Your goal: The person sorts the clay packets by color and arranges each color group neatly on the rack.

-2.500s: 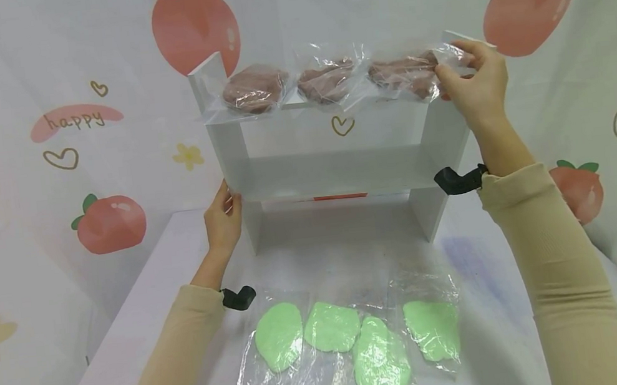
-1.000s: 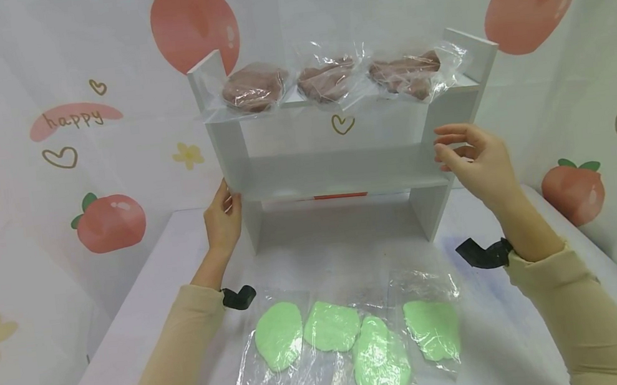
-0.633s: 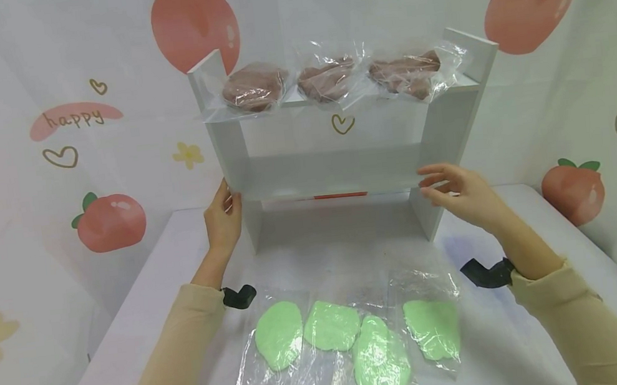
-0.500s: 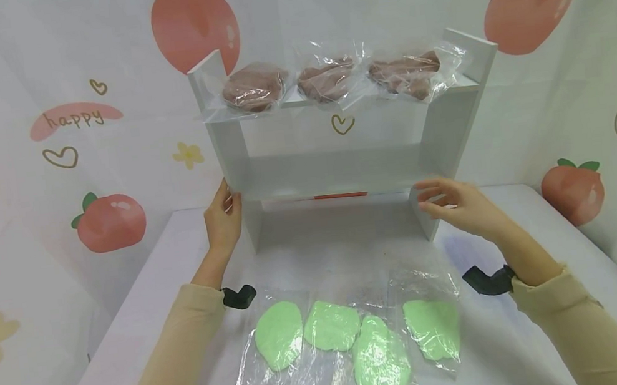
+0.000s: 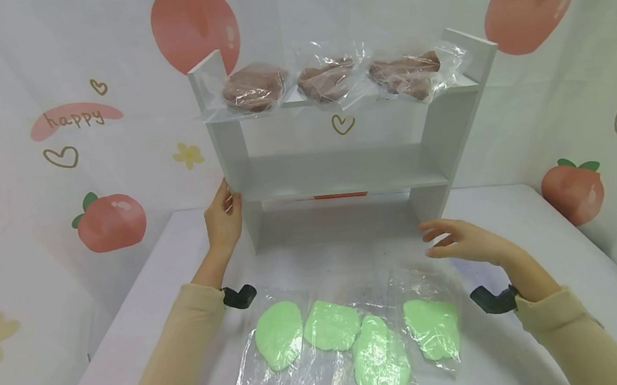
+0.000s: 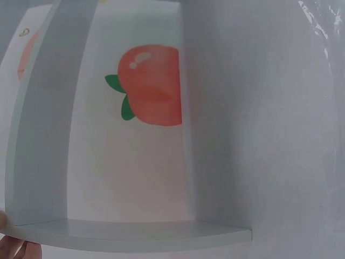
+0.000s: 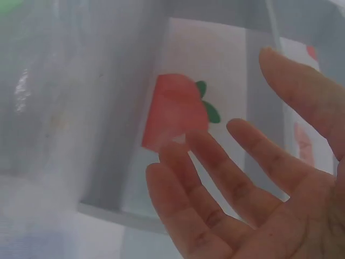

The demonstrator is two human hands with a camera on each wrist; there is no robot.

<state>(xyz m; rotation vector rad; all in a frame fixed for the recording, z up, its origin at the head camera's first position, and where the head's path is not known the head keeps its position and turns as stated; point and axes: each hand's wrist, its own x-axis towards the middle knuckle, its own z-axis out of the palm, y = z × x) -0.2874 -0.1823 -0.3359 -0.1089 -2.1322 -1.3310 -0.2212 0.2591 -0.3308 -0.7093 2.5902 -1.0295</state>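
My left hand (image 5: 224, 224) pinches the left side panel of a small white shelf rack (image 5: 340, 173). In the left wrist view, fingertips (image 6: 27, 251) show at both faces of that panel. My right hand (image 5: 466, 242) hangs in front of the rack's lower right corner, fingers spread and holding nothing. Below it on the table, a clear bag (image 5: 433, 330) with a flat green piece lies at the right of several such bags. Along the rack's top board rest three bagged brown lumps: a left one (image 5: 255, 89), a middle one (image 5: 326, 82) and a right one (image 5: 406, 74).
More bagged green pieces lie in front of the rack: an oval (image 5: 280, 336), a squarish one (image 5: 331, 327) and a long one (image 5: 381, 360), their bags overlapping. Behind the white table (image 5: 148, 335) hangs a fruit-printed cloth (image 5: 118, 49).
My right hand let go of the right bagged brown lump on the top board and came down along the rack's right side toward the green pieces. My left hand stayed on the panel.
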